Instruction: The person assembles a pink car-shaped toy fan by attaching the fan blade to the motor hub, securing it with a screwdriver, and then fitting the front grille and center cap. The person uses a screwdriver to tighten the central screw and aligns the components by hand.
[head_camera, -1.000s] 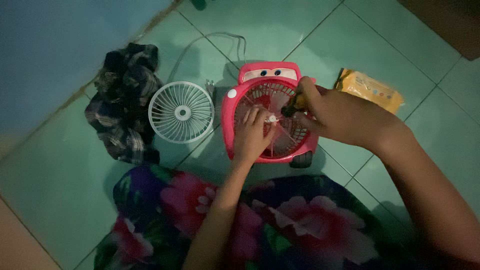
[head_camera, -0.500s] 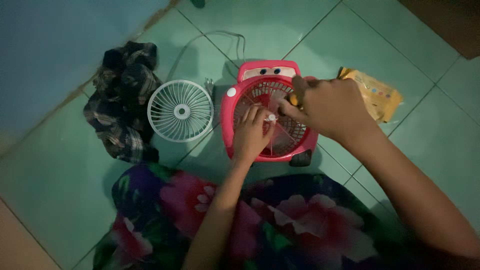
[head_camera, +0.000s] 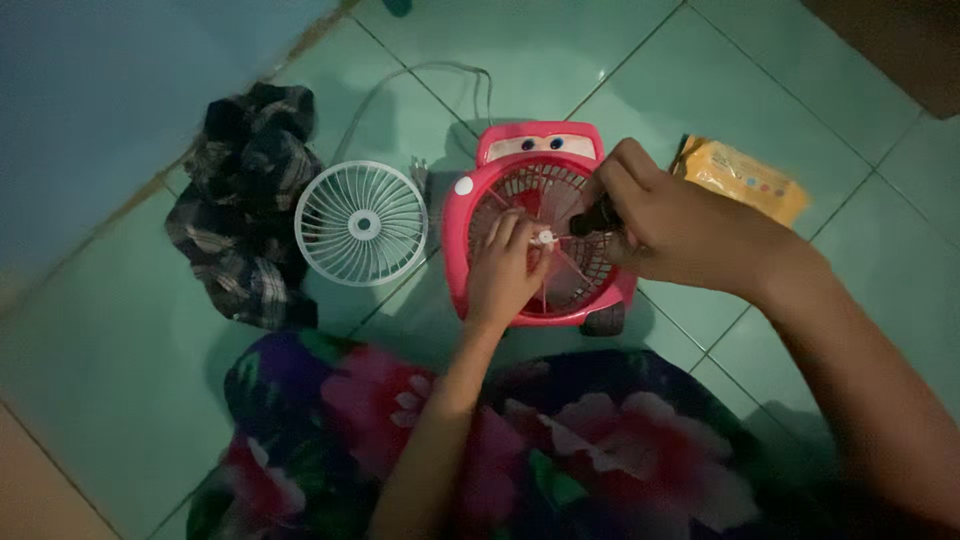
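Closest to the camera is a lap in a dark dress with big pink flowers (head_camera: 520, 440). Both arms reach out over it toward the floor.

The left hand (head_camera: 500, 270) lies on the front of a pink toy-car fan (head_camera: 470, 270) that lies flat on the green tile floor (head_camera: 760, 90). Its fingers are bent in close together, and the fingertips (head_camera: 520, 232) sit right at a small white hub (head_camera: 545, 238) in the middle of the fan. They look like they pinch or hold it, but the light is dim and it is hard to be sure.

The right hand (head_camera: 680, 235) is just beside the left one, over the right part of the fan. It is closed around a dark tool handle (head_camera: 592, 216). The tip of the tool points at the white hub, near the left fingertips.

The pink blades show under both hands. A black wheel (head_camera: 605, 320) sticks out at the fan's near right corner, and two cartoon eyes (head_camera: 540, 146) are at its far edge.

Left of the left hand lies a round white fan grille (head_camera: 362, 223), apart from the fan. Further left is a crumpled plaid cloth (head_camera: 245, 205).

Past the right hand lies a yellow soft pack (head_camera: 745, 178). A thin white cord (head_camera: 430, 80) runs over the floor beyond the fan.
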